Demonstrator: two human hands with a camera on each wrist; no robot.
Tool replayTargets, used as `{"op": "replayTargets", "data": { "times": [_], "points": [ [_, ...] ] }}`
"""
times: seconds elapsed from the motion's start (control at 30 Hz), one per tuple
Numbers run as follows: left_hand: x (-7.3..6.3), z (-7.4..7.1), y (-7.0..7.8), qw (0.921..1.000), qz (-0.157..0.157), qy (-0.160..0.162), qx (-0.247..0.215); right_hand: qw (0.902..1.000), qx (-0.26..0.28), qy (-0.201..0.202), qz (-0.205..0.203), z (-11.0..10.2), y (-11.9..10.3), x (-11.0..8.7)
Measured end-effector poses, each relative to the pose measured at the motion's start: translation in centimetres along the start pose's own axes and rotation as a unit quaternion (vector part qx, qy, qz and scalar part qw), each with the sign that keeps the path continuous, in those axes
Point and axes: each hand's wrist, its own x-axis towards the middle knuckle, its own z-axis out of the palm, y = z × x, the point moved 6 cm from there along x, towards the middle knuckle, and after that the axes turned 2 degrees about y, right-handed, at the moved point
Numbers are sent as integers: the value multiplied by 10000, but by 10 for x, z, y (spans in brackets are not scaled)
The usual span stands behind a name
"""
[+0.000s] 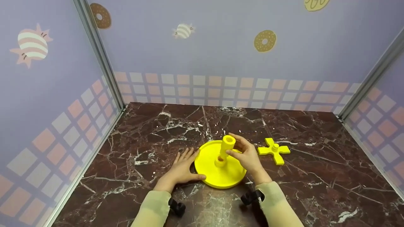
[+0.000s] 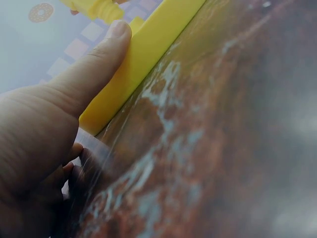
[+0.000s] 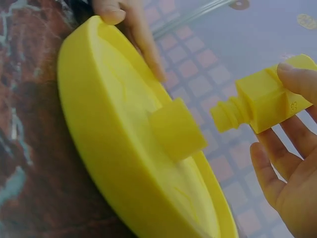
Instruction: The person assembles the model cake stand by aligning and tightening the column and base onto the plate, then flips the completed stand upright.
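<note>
at the lower middle of the head view, a round yellow dish point(image 1: 227, 179) lies on the dark red marbled tabletop point(image 1: 132, 126), a hollow socket point(image 3: 176, 131) standing up from its centre. the left hand point(image 1: 184, 168) has its fingers spread and fairly straight against the dish's left side, thumb resting on the rim. the right hand point(image 1: 246, 156) pinches a yellow post point(image 1: 228, 145) between thumb and fingers, holding it over the dish; the right wrist view shows its threaded end point(image 3: 230, 115) facing the socket with a small gap between them. right of the dish in the head view, a yellow four-armed cross point(image 1: 274, 151) with a peg in its middle lies apart, untouched.

as for progress, none of the three pieces is joined to another. the work looks like fitting parts together, though these pictures alone can't rule out taking them apart; if it is fitting, both the post-to-socket joint and the cross seem left to do.

no brand or label can be read. a small moulded mark point(image 3: 293, 106) shows on the post's side, too tiny to make out, and the doughnut-and-sweet patterned wall point(image 1: 221, 56) carries no visible lettering.
</note>
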Motion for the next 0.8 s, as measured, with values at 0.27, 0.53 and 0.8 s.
{"op": "replayTargets", "data": {
  "times": [0.27, 0.53, 0.8],
  "points": [
    [0, 0, 0, 10000, -8, -9, -13, 9998, -138, -154, 23, 8, 3, -3],
    [-1, -1, 1, 10000, 18, -5, -23, 9996, -218, -204, 6, 12, 4, -4],
    [-1, -1, 1, 10000, 52, 2, -22, 9991, -278, -305, -130, 13, 9, -4]
  ]
}}
